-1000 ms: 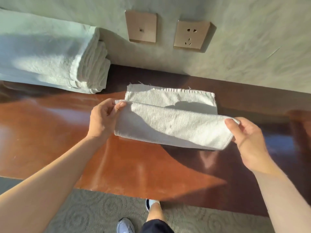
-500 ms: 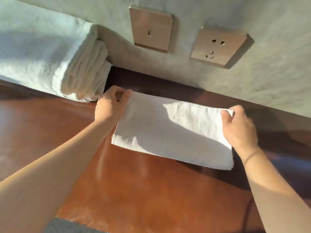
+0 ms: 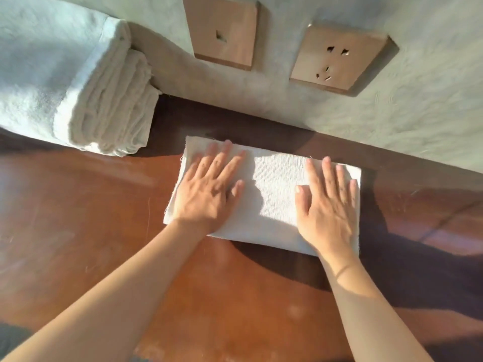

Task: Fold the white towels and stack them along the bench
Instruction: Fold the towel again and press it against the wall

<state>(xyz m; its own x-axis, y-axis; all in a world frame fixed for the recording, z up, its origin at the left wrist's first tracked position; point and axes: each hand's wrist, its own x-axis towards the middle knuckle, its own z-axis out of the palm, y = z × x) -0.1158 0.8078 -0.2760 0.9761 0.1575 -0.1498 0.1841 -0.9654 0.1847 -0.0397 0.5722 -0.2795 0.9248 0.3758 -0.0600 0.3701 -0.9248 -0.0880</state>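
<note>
Since 0.5 s ago: both hands have let go of the towel's far corners and now lie flat on top of it; towel has settled onto the bench. Left hand (image 3: 206, 190) palm down, fingers spread, on the left half of the folded towel (image 3: 274, 194), grasping nothing. Right hand (image 3: 328, 205) likewise flat and released on the right half, fingertips pointing toward 12 o'clock. Towel is a folded rectangle, lying flat on the reddish-brown bench (image 3: 78, 231), its far edge near the wall (image 3: 418, 121) but apart from it. Stack of folded towels (image 3: 78, 82) sits at 10 o'clock from the flat towel, near it, not touching, backed against the wall. On the wall at 12 o'clock: switch plate (image 3: 222, 30); at 1 o'clock: socket (image 3: 337, 56). Sunlight falls across bench and towel; hand shadows on the cloth.
</note>
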